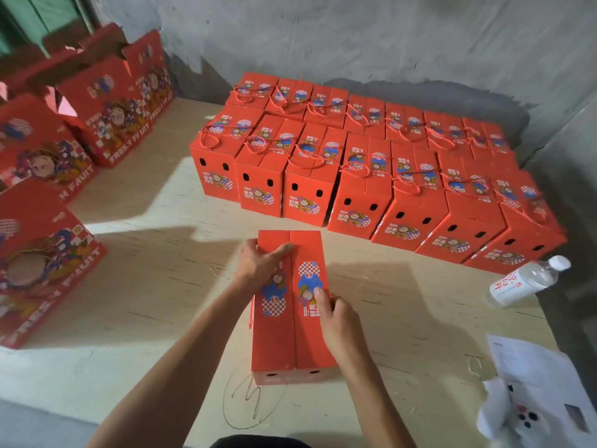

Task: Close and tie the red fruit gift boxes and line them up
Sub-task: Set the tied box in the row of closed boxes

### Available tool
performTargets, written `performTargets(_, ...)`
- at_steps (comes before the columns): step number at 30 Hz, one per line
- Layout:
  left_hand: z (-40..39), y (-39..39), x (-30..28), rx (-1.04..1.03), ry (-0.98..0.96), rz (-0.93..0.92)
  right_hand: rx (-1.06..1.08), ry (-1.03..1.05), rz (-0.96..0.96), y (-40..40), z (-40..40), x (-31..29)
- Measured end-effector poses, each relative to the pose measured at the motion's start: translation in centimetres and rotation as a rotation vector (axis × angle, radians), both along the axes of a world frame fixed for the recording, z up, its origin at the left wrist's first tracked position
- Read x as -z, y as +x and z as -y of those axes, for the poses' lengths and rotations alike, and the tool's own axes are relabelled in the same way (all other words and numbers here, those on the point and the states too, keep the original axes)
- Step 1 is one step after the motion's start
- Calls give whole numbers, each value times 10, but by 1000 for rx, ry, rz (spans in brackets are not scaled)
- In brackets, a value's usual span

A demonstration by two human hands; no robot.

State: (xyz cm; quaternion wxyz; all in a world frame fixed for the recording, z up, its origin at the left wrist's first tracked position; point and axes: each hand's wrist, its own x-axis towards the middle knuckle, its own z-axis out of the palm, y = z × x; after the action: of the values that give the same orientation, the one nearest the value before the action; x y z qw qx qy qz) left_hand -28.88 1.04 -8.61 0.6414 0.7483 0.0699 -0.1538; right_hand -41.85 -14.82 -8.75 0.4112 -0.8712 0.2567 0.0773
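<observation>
Right hand [336, 321] near end of red gift box [290, 305], fingers flat, pressing right flap down. Left hand [261, 263] spread on left flap at far end. Box mid-worktop [155, 286], flaps meeting along centre seam, untied. Looks light, stiff card, glossy, likely slippery; best held by long edges. Cord [250, 313] hangs left. Beyond: tied boxes [355, 176] in rows.

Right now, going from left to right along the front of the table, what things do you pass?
Open boxes → left hand → box being closed → right hand → water bottle
</observation>
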Motion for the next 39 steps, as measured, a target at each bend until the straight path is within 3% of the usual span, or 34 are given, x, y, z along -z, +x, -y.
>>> performTargets(3,-4,-25,2,-15,-56,-14,113,134,206,-4,-6,2)
performTargets(9,-22,-59,8,-81,57,-58,184,-13,474,-6,-12,7)
performTargets(17,-35,-83,10,-53,208,-107,219,-93,622,-12,-15,5)
performTargets(20,-40,-86,-1,9,347,-15,146,-105,710,-18,-23,-5)
performTargets(23,-38,-85,-31,54,465,215,58,170,648,-27,-40,-22)
performTargets(27,-27,-86,-76,125,202,367,-34,486,621,-27,-69,-44)
performTargets(30,-32,-86,-99,141,191,492,-61,511,636,-17,-78,-58)
performTargets(36,-50,-82,-111,381,238,543,-141,425,524,5,-91,-71)
performTargets(39,-64,-78,-116,292,254,639,-111,492,493,16,-105,-84)
